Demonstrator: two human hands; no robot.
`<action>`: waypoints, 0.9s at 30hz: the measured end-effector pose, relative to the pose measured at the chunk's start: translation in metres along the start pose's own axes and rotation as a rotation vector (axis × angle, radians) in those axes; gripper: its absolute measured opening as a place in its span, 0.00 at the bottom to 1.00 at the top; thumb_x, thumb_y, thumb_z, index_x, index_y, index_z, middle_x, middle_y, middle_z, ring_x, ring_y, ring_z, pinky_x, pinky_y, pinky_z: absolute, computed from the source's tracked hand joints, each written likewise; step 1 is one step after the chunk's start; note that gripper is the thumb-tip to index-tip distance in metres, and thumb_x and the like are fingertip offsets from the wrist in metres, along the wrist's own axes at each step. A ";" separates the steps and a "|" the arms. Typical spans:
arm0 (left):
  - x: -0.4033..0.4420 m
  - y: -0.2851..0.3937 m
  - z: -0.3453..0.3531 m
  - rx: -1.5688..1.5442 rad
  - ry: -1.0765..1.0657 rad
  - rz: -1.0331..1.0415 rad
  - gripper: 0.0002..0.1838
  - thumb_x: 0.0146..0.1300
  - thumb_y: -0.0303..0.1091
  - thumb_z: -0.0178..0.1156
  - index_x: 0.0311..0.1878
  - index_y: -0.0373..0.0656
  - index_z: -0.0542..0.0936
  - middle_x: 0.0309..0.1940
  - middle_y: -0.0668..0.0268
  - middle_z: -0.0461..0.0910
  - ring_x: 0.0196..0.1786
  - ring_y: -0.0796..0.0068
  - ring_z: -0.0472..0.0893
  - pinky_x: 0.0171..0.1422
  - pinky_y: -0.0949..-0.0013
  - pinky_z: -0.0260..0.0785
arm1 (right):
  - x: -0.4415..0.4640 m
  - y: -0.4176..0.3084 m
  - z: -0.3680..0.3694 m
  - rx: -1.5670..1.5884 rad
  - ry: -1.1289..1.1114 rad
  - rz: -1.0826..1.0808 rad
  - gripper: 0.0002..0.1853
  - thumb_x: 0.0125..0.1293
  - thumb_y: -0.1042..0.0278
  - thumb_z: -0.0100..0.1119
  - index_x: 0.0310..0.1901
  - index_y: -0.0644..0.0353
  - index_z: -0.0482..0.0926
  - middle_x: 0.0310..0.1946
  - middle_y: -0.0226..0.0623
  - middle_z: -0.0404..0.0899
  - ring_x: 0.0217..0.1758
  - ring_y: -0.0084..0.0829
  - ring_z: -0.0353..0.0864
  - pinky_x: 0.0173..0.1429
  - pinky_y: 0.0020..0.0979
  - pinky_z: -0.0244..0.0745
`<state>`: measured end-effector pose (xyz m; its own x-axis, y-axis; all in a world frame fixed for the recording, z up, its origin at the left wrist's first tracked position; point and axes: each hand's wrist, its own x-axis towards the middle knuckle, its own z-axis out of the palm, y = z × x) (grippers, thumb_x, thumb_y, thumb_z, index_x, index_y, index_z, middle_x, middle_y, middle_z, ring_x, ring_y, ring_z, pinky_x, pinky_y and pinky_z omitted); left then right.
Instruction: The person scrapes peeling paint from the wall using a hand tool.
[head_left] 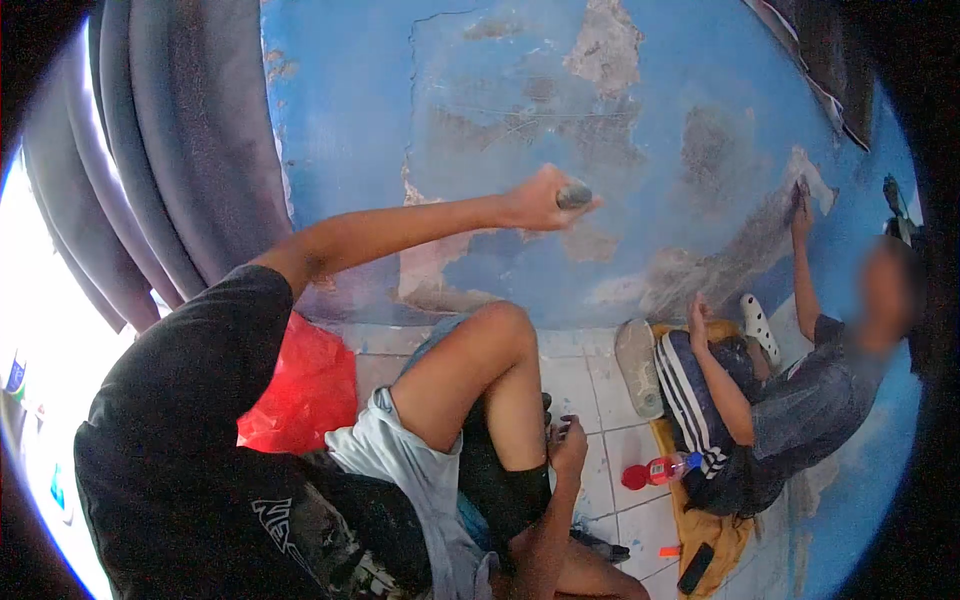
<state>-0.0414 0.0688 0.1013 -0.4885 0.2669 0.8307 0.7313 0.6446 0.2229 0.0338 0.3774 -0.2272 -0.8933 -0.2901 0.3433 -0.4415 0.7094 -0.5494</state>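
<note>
Blue, peeling wall (350,130) above tiled floor (588,395); red plastic bag (310,385) below. Right hand (568,447), lowered, loosely curled, contents unclear. Left hand (535,198) grips a tool (574,196) before the wall, rounded end outward, probably so its working end faces the wall.

We see a tool (574,196) with a dark grey, rounded end, held before the wall (350,130); its other part is hidden. The wall is painted blue, with paint missing in grey and pale patches.
</note>
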 end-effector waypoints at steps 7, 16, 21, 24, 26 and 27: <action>0.004 0.003 0.000 -0.073 -0.039 -0.033 0.23 0.62 0.40 0.59 0.14 0.40 0.66 0.08 0.63 0.59 0.13 0.73 0.57 0.19 0.64 0.53 | -0.003 -0.009 -0.006 -0.052 0.006 -0.002 0.12 0.57 0.70 0.59 0.41 0.65 0.72 0.27 0.45 0.77 0.28 0.40 0.79 0.34 0.38 0.73; -0.005 0.004 0.005 -0.034 -0.167 -0.106 0.24 0.61 0.41 0.60 0.13 0.40 0.67 0.08 0.64 0.60 0.14 0.74 0.56 0.19 0.64 0.52 | 0.000 -0.003 -0.004 -0.047 -0.036 0.058 0.13 0.56 0.70 0.59 0.42 0.64 0.72 0.27 0.45 0.77 0.29 0.42 0.78 0.36 0.40 0.73; 0.008 -0.007 -0.003 0.071 -0.018 -0.009 0.24 0.61 0.41 0.59 0.13 0.40 0.67 0.08 0.63 0.60 0.14 0.74 0.56 0.19 0.63 0.52 | 0.002 0.002 0.000 -0.078 -0.025 0.050 0.13 0.56 0.70 0.59 0.42 0.64 0.72 0.27 0.45 0.77 0.29 0.43 0.79 0.36 0.40 0.73; -0.008 -0.010 0.002 -0.013 -0.038 -0.122 0.23 0.60 0.40 0.60 0.14 0.40 0.67 0.08 0.61 0.59 0.13 0.73 0.56 0.19 0.63 0.53 | 0.001 -0.002 -0.004 -0.028 0.027 -0.015 0.12 0.56 0.70 0.59 0.41 0.63 0.72 0.27 0.45 0.78 0.30 0.43 0.79 0.36 0.40 0.73; 0.001 0.003 0.002 -0.140 -0.096 -0.155 0.22 0.60 0.40 0.60 0.14 0.40 0.67 0.08 0.61 0.58 0.13 0.72 0.56 0.19 0.63 0.53 | 0.001 -0.004 -0.005 -0.012 -0.034 0.067 0.12 0.56 0.71 0.59 0.41 0.64 0.72 0.27 0.45 0.78 0.31 0.44 0.79 0.36 0.41 0.73; 0.005 0.010 -0.003 -0.058 -0.014 -0.067 0.22 0.60 0.40 0.60 0.14 0.41 0.68 0.08 0.61 0.58 0.13 0.73 0.56 0.19 0.63 0.54 | 0.002 -0.005 -0.004 -0.004 -0.024 0.078 0.12 0.56 0.71 0.59 0.41 0.64 0.72 0.27 0.45 0.78 0.31 0.44 0.79 0.36 0.41 0.73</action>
<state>-0.0347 0.0746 0.1093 -0.5435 0.2345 0.8060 0.7230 0.6187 0.3075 0.0341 0.3762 -0.2205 -0.9267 -0.2492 0.2811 -0.3702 0.7328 -0.5709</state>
